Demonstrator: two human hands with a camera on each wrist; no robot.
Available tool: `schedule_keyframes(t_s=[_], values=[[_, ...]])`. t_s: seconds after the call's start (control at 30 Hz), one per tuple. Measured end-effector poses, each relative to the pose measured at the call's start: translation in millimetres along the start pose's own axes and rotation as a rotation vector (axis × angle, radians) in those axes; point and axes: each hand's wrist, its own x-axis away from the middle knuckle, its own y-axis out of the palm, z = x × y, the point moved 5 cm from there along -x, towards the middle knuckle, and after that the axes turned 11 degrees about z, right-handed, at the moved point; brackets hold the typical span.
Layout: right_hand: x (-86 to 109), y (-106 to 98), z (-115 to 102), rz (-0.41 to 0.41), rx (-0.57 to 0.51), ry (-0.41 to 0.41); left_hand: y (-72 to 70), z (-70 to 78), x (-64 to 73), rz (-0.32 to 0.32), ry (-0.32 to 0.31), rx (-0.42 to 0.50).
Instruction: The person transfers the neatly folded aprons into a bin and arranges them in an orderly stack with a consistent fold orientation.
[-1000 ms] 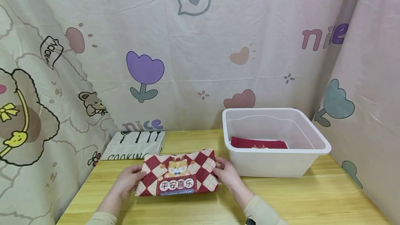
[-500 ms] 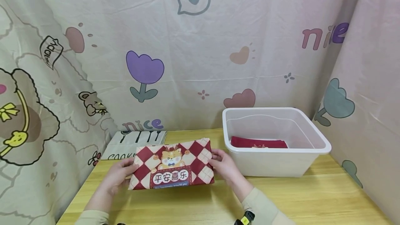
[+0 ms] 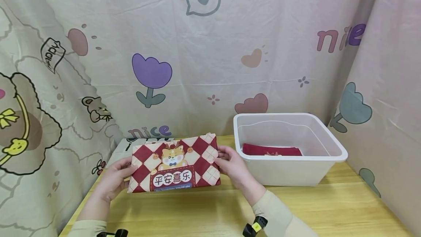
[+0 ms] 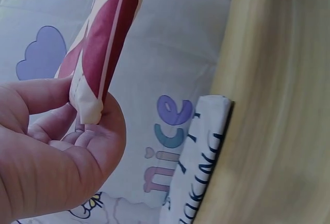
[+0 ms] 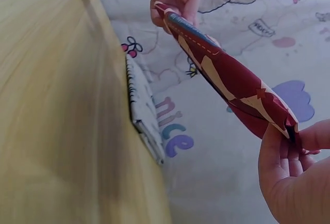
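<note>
A folded red-and-cream checked cloth (image 3: 174,164), printed with a cartoon dog and Chinese characters, is held up above the table by both hands. My left hand (image 3: 115,178) pinches its left end between thumb and fingers; the left wrist view shows that end of the cloth (image 4: 100,53) from the side. At the opposite end, my right hand (image 3: 235,165) grips the edge, thumb in front. Seen in the right wrist view, the cloth (image 5: 232,79) is a thin, layered bundle stretched between the two hands.
A white plastic tub (image 3: 291,158) stands on the right of the wooden table (image 3: 184,215), with a folded dark red cloth (image 3: 271,150) inside. Behind my left hand lies a folded white cloth with black lettering (image 5: 142,105). Patterned curtains (image 3: 210,46) enclose the table.
Both hands have raised the checked cloth off its lower position and carried it left and away from me, towards the folded white cloth, now covering more of it. The tub stays put.
</note>
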Motion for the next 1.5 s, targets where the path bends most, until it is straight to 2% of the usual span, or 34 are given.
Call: schedule_keyframes(t_s=[0.3, 0.4, 0.57, 0.8, 0.9, 1.07, 1.23, 1.5], values=[[0.3, 4, -30, -0.022, 0.002, -0.045, 0.8, 23.0, 0.9, -0.023, 0.067, 0.065], [-0.6, 2, -40, -0.006, 0.018, -0.060, 5.1, 31.6, 1.9, -0.024, 0.092, 0.083], [0.3, -9, -57, 0.032, 0.059, -0.086, 16.6, 44.6, 3.1, -0.003, 0.099, 0.072], [-3.0, -30, -75, 0.049, 0.069, -0.110, 41.9, 57.7, 2.6, -0.027, 0.144, 0.115], [-4.4, -42, -81, 0.071, 0.089, -0.130, 53.2, 61.6, 2.0, -0.025, 0.141, 0.121], [-6.0, -61, -90, 0.110, 0.106, -0.158, 73.3, 68.4, 0.2, -0.028, 0.122, 0.099], [-5.6, -82, -98, 0.149, 0.127, -0.149, 94.6, 73.2, -2.3, -0.056, 0.113, 0.053], [-5.4, -114, -107, 0.208, 0.136, -0.154, 129.0, 76.6, -12.4, -0.088, 0.116, 0.034]])
